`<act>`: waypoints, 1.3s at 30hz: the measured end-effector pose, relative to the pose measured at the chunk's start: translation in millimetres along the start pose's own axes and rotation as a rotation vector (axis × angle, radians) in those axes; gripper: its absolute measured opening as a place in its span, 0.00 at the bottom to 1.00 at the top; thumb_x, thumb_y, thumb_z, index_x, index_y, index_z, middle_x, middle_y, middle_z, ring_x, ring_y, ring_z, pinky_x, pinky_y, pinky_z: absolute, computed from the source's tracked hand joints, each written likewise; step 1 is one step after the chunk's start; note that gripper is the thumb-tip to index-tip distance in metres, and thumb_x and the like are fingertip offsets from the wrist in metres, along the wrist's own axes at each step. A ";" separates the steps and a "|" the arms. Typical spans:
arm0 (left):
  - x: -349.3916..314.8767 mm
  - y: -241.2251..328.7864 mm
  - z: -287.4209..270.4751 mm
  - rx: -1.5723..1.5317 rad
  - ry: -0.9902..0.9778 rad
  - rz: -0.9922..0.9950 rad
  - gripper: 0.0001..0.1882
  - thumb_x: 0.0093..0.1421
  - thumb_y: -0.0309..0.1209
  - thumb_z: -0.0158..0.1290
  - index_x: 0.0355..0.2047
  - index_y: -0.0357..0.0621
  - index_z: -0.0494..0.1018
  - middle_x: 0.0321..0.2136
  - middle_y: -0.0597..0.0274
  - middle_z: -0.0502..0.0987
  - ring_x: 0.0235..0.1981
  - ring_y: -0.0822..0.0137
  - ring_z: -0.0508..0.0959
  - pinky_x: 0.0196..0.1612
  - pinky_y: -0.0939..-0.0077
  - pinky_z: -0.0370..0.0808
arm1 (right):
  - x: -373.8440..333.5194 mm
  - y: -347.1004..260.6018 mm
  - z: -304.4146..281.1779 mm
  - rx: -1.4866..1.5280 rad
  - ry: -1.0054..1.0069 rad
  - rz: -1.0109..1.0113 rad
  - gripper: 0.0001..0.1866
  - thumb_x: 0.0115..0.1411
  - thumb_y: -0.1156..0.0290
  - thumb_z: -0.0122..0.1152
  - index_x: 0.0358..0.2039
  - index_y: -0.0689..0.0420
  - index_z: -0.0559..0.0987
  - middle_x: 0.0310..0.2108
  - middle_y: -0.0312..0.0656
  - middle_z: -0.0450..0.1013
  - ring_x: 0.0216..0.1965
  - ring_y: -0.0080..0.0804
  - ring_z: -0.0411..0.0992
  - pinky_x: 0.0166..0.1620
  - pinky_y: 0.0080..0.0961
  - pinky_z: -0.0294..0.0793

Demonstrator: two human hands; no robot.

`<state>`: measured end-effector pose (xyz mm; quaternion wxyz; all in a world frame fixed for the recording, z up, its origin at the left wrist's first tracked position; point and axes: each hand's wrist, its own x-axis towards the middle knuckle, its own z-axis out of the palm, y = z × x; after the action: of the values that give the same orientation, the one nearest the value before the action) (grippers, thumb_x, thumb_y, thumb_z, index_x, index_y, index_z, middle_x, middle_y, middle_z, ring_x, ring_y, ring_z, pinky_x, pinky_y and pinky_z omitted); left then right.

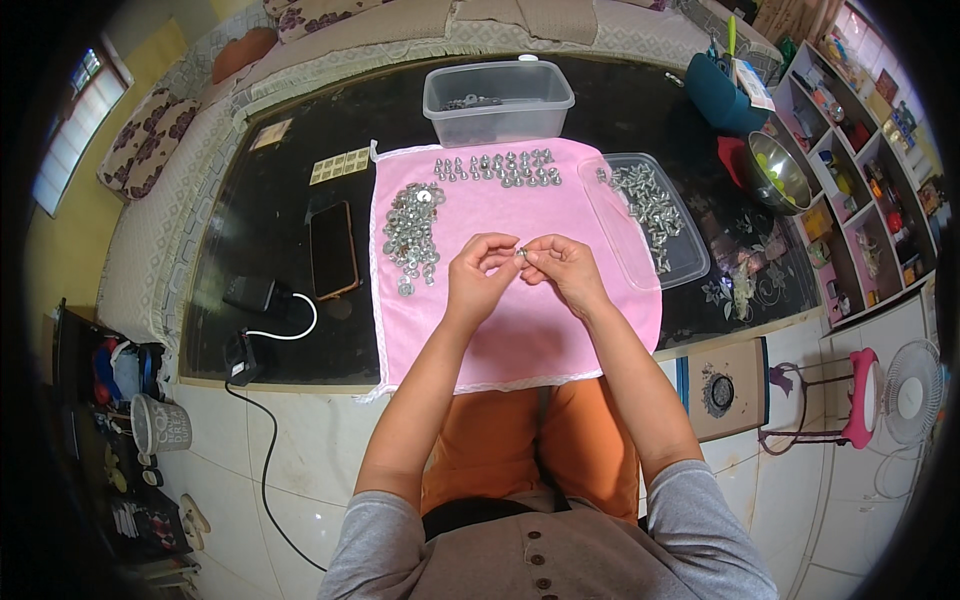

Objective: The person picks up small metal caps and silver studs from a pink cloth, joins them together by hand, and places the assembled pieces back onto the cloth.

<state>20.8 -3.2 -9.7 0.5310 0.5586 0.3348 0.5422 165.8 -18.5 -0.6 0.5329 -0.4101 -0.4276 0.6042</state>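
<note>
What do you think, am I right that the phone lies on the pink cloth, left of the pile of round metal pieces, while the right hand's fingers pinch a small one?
Not quite: in the head view, the phone lies on the dark tabletop, beside the pink cloth. The rest is right.
</note>
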 end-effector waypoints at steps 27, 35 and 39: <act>0.4 -0.4 -0.5 -0.002 0.013 -0.111 0.06 0.49 0.20 0.52 0.30 0.36 0.71 0.26 0.63 0.73 0.28 0.76 0.73 0.31 0.86 0.71 | -1.2 -2.1 1.6 -0.022 0.004 -0.002 0.06 0.52 0.76 0.53 0.30 0.65 0.71 0.23 0.40 0.70 0.23 0.21 0.69 0.27 0.14 0.70; 0.4 6.0 1.1 0.087 -0.008 -0.144 0.06 0.49 0.22 0.52 0.30 0.36 0.70 0.26 0.62 0.74 0.27 0.77 0.74 0.31 0.86 0.71 | 0.1 1.0 -0.8 -0.021 -0.001 -0.007 0.06 0.52 0.76 0.53 0.30 0.65 0.71 0.23 0.40 0.70 0.23 0.22 0.69 0.27 0.14 0.70; -0.1 1.0 -0.1 -0.023 -0.013 -0.104 0.06 0.50 0.21 0.52 0.30 0.35 0.70 0.26 0.62 0.74 0.27 0.77 0.74 0.31 0.86 0.71 | -0.1 0.3 0.3 -0.012 -0.003 -0.008 0.06 0.52 0.76 0.53 0.30 0.65 0.71 0.23 0.40 0.70 0.23 0.22 0.69 0.27 0.14 0.70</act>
<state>20.5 -3.5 -8.7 0.5671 0.5376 0.3537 0.5141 165.5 -18.6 -0.8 0.5322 -0.4109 -0.4336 0.6000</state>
